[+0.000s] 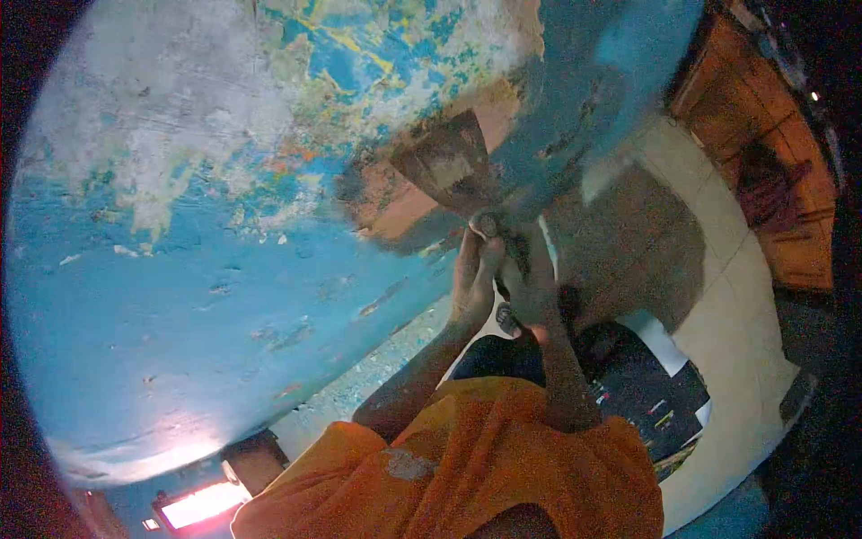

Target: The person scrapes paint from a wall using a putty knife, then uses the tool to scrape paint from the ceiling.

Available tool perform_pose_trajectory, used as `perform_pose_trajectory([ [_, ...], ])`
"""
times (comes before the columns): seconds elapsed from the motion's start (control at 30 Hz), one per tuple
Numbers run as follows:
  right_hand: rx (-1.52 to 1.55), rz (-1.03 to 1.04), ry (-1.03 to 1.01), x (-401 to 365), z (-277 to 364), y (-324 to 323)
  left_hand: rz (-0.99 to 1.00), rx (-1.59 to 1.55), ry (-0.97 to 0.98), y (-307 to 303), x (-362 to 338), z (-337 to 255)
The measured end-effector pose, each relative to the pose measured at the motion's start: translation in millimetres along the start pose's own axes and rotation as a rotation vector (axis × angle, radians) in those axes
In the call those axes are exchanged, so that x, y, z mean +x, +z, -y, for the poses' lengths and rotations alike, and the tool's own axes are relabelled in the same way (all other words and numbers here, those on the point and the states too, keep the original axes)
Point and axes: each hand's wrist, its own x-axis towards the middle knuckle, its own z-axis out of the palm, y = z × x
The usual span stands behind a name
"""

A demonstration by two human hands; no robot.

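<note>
A wide metal scraper [446, 163] lies with its stained blade flat against a blue wall [180, 305], at a patch where the paint is gone and reddish plaster shows. My left hand [474, 274] and my right hand [530, 292] are clasped together around the scraper's handle just below the blade. Both forearms reach up from my orange shirt [467, 467]. A dark band sits at my right wrist.
Above the blade the wall is flaking, with white, yellow and blue patches [269, 108]. A pale tiled floor [736, 296] runs along the right, with a dark printed sheet [651, 395] on it. Brown wooden furniture [772, 153] stands at the upper right. A bright opening [202, 503] glows at the lower left.
</note>
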Motion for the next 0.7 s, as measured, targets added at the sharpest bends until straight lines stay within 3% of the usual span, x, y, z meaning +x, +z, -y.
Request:
perform_pose_trajectory([
  [0.03, 0.037, 0.072, 0.038, 4.6, 0.5, -8.3, -0.010, 0.116, 0.160, -2.7, 6.6, 11.6],
  [0.07, 0.038, 0.091, 0.035, 10.5, -16.9, -13.2, -0.028, 0.115, 0.167, 0.6, 15.8, 6.1],
  [0.13, -0.432, -0.015, -0.323, 18.8, -68.4, -17.1, -0.010, -0.244, 0.027, 4.2, 40.1, -8.9],
  [0.17, 0.255, 0.160, 0.305, 16.6, -27.9, -6.5, -0.030, -0.236, 0.026, 6.5, 48.4, -12.7],
  [0.23, 0.102, 0.166, 0.287, 29.2, -20.6, -10.2, -0.234, -0.097, -0.018, 12.0, 69.7, -21.3],
  [0.3, -0.058, 0.190, 0.277, 35.1, -24.6, -15.2, -0.223, -0.096, -0.018, 11.1, 69.0, -16.6],
  [0.37, -0.150, 0.127, 0.083, 44.6, -38.5, -13.9, -0.200, -0.082, -0.009, 6.1, 76.4, -2.8],
  [0.43, -0.232, 0.062, 0.003, 47.3, -67.1, -5.9, -0.565, 0.695, 0.270, 11.1, 83.5, 23.9],
  [0.47, -0.328, -0.014, -0.081, 51.0, -76.7, -4.4, -0.574, 0.694, 0.278, 16.4, 87.5, 14.4],
  [0.53, -0.194, 0.044, -0.035, 52.2, -65.7, -8.8, -0.517, -0.070, 0.146, 34.2, 84.6, -9.8],
  [0.63, -0.250, 0.014, -0.053, 55.3, -62.8, -3.0, -0.480, 0.042, 0.099, 24.2, 86.0, -5.1],
  [0.7, -0.261, 0.088, 0.123, 67.6, -68.5, 1.7, -0.417, 0.138, 0.096, 14.2, 96.8, -9.2],
])
